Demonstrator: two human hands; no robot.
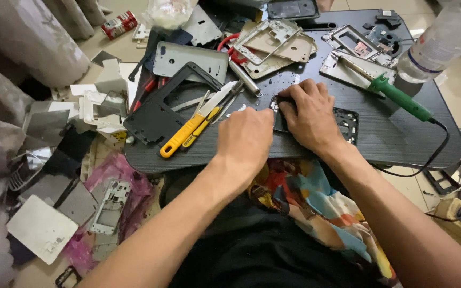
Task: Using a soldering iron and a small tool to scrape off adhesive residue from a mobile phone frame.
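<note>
Head view shows us sitting at a dark lap table point(401, 138) crowded with phone parts. Farthest left, on the floor, we see loose grey and white back plates point(41, 228) and a pink plastic bag point(129, 184). Moving onto the table, a black phone frame point(158, 114) lies tilted near its left edge, and just beside it rests a yellow utility knife point(193, 128) with its blade pointing up and to the right, next to a pair of tweezers point(201, 101).

Next comes our left hand point(246, 141), knuckles up and fingers curled into a loose fist near the front edge of the table; its fingertips are hidden, so we cannot tell whether it pinches anything. Touching it on the right is our right hand point(308, 114), fingers bent and pressing down on a black phone body point(348, 125), which lies flat at the table's middle, partly covered by the hand.

Farther right, a green-handled soldering iron point(396, 96) rests across a silver frame point(353, 66), its black cord looping off the table edge. A clear plastic bottle point(444, 37) stands at the far right corner.
</note>
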